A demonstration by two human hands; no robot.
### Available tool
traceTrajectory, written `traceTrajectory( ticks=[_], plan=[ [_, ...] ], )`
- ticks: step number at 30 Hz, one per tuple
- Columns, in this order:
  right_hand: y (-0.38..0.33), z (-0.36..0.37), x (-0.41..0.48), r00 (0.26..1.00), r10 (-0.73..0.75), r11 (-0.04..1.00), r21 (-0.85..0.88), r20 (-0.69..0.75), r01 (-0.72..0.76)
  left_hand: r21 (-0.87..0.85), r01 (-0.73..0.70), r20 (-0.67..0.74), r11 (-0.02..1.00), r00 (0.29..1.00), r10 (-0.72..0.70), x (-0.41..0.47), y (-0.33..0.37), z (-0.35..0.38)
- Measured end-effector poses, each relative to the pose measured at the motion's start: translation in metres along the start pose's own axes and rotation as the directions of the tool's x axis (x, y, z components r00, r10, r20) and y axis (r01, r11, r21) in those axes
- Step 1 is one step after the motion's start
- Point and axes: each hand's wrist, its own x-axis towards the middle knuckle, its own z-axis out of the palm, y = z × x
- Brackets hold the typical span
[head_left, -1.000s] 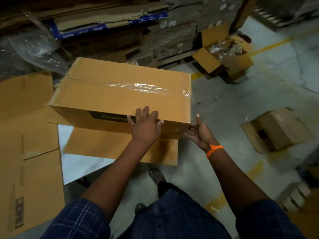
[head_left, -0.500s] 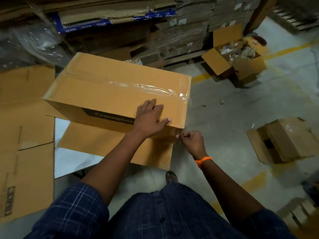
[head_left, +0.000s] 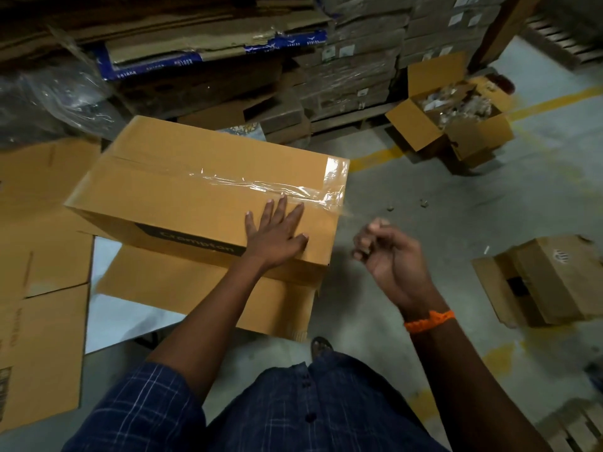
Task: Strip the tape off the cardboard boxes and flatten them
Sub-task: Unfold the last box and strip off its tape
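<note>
Tape (head_left: 277, 187) runs along the seam of the Crompton box (head_left: 202, 190), which rests on flattened cardboard (head_left: 195, 291) on the floor. My left hand (head_left: 277, 236), fingers spread, pins the lid; my right hand (head_left: 388, 256) pinches the clear strip's loose end, I think. I should pull low and steadily.

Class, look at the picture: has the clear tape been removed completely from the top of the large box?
No. Clear tape lies along the seam of the large box, beside the left hand.

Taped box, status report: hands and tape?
Left hand flat on Crompton box. Right hand pinched beside box's right end, tape hold unclear. Clear tape on top seam.
</note>
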Motion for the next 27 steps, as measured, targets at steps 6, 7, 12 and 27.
traceTrajectory(
  ticks=[6,7,12,27],
  plan=[
    [-0.043,0.018,0.034,0.943,-0.324,0.795,-0.516,0.081,0.318,-0.110,0.125,-0.024,0.986,0.991,-0.129,-0.004,0.024,-0.006],
    [-0.045,0.019,0.041,0.936,-0.337,0.742,-0.584,0.098,0.328,-0.096,0.152,-0.041,0.984,0.987,-0.157,-0.001,0.031,-0.005],
    [-0.063,0.019,0.062,0.924,-0.133,0.705,-0.622,0.357,0.342,-0.107,0.078,-0.259,0.991,0.960,-0.103,0.030,0.066,-0.012],
    [-0.036,-0.052,0.148,0.998,0.017,0.377,-0.925,0.058,0.048,-0.279,0.022,-0.487,0.960,0.859,-0.161,0.082,0.069,-0.004]
  ],
)
